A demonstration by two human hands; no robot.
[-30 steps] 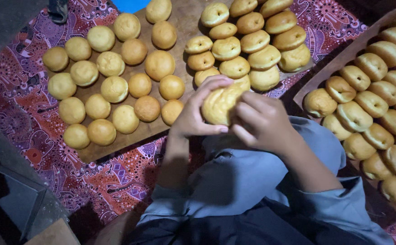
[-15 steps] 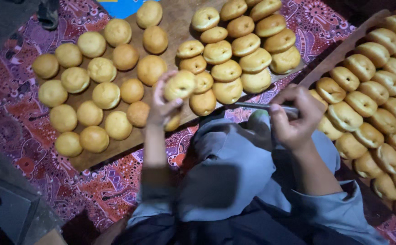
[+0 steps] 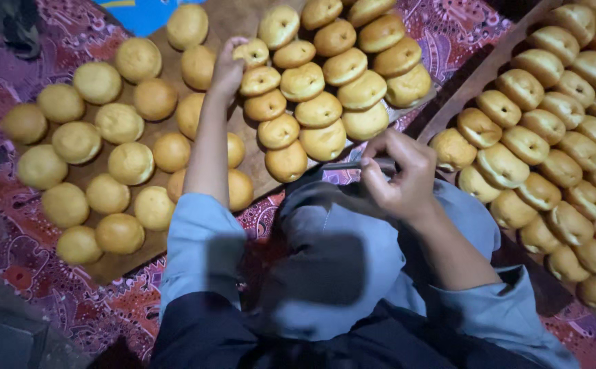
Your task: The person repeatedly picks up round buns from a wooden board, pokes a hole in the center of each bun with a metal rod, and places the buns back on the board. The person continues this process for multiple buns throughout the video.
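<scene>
My left hand [image 3: 227, 68] reaches out over the wooden board [image 3: 233, 19] and grips a pale bun with a hole in its top [image 3: 253, 51] at the far end of a row of similar buns [image 3: 302, 80]. My right hand [image 3: 402, 171] stays close to my lap, fingers closed on a thin metal tool [image 3: 349, 165] that points left. To the left of my arm, smooth round buns [image 3: 119, 123] lie on the same board.
A wooden tray [image 3: 473, 77] at the right holds several rows of darker buns with holes [image 3: 545, 126]. A red patterned cloth [image 3: 28, 270] lies under the board. A blue object [image 3: 141, 12] sits at the far edge.
My left hand has carried the bun from in front of my chest out to the far end of the row. My right hand has drawn back with the tool.
</scene>
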